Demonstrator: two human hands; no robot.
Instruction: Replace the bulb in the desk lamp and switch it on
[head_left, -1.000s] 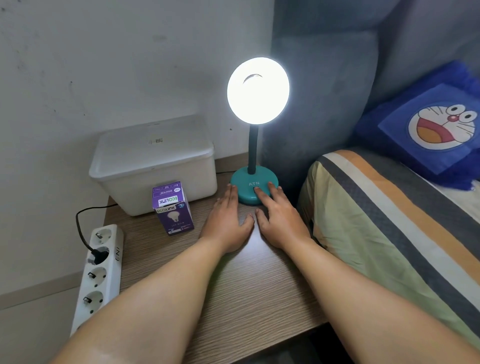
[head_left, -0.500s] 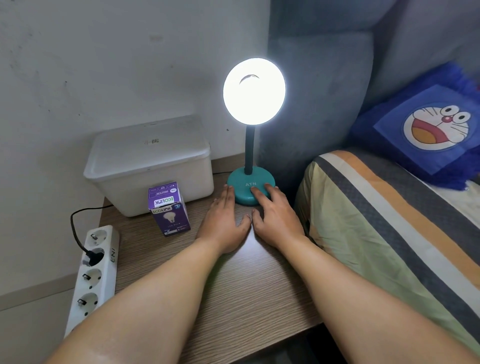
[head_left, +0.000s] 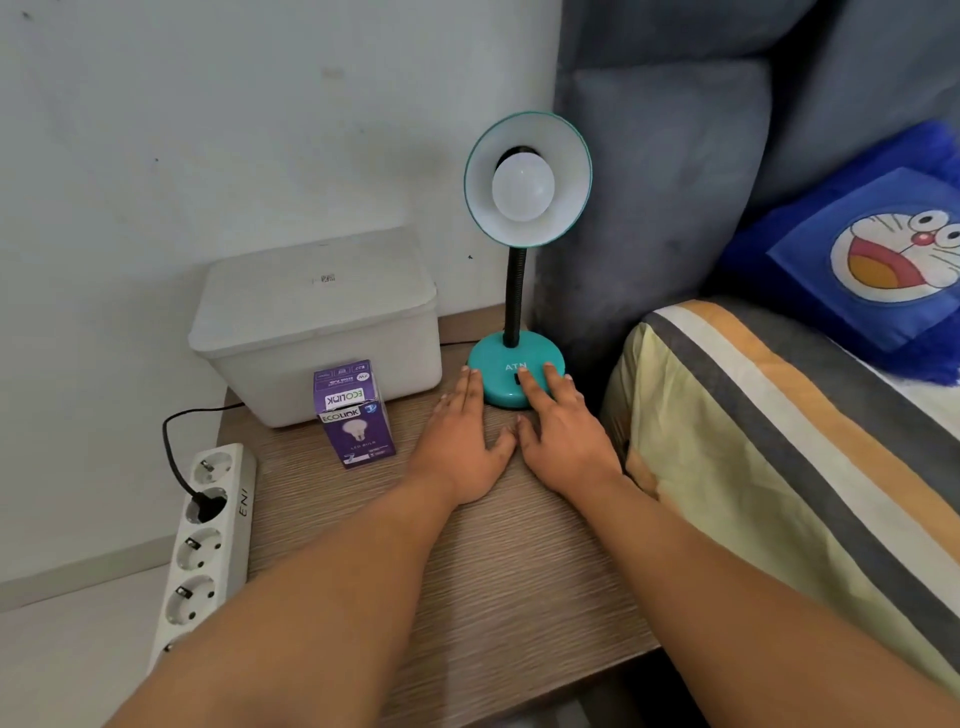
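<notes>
Head view, centre of frame: desk lamp (head_left: 519, 312) gone dark after glowing a moment ago, so switched off, likely ahead of swapping the bulb (head_left: 522, 190). Frosted round bulb seated in the glossy teal shade; ribbed black gooseneck, domed teal base. Right hand (head_left: 563, 441) flat, fingers spread, empty, fingertips on the base by the switch. Left hand (head_left: 462, 441) flat on the woodgrain table (head_left: 493, 571), holding nothing. Purple cardboard bulb box (head_left: 354, 413) upright at centre left.

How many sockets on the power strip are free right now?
3 visibly free on the power strip: one at its far end, two nearer than the plug. The left forearm hides the near end, so more may exist.
</notes>
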